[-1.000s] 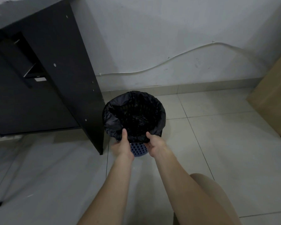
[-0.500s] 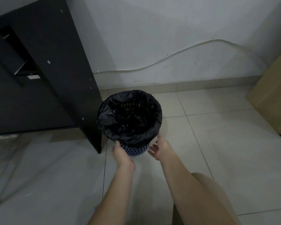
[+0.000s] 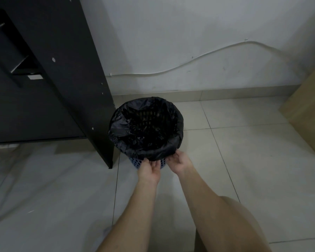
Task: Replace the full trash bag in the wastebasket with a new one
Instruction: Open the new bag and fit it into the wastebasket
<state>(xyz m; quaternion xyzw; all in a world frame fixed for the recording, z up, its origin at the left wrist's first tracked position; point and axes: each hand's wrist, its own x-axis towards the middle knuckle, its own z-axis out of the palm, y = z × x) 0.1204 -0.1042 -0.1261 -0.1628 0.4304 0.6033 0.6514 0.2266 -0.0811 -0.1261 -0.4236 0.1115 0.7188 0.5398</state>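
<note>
A small blue perforated wastebasket (image 3: 136, 163) stands upright on the tiled floor. A black trash bag (image 3: 149, 131) lines it — its top folded outward over the rim, hanging partway down the sides. The crumpled inside looks empty, though dim light makes that unsure.

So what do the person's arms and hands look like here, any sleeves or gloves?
Both forearms are bare up to the frame edge, with no sleeves in view. The left hand and right hand wear no gloves, and no rings, watch or bracelet are visible in this dim view.
</note>
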